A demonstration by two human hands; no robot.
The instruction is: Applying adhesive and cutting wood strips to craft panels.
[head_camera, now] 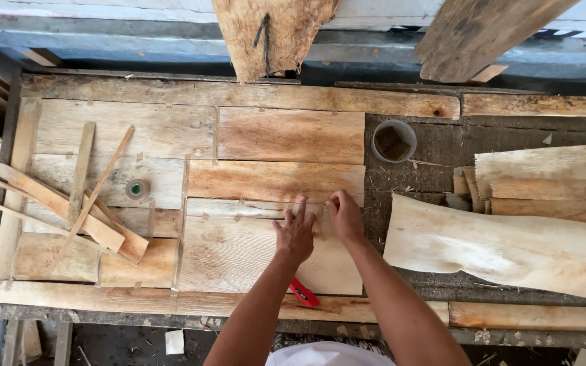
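Both hands press flat on thin wood sheets laid edge to edge on the desk [401, 102], centre of frame.

Left hand [296, 234]: fingers spread open, palm down, gripping nothing. Right hand [344, 215]: fingers curled loosely onto the seam between the pale sheet [239, 254] and the orange-toned sheet [272, 179] above; likely holding the joint flush. Sheets rough-sawn, grainy. Red tool [303, 293] lies under the left forearm. Offcut strips [76, 210] piled left; curled veneer [503, 247] right; small cup [394, 141] upper right.
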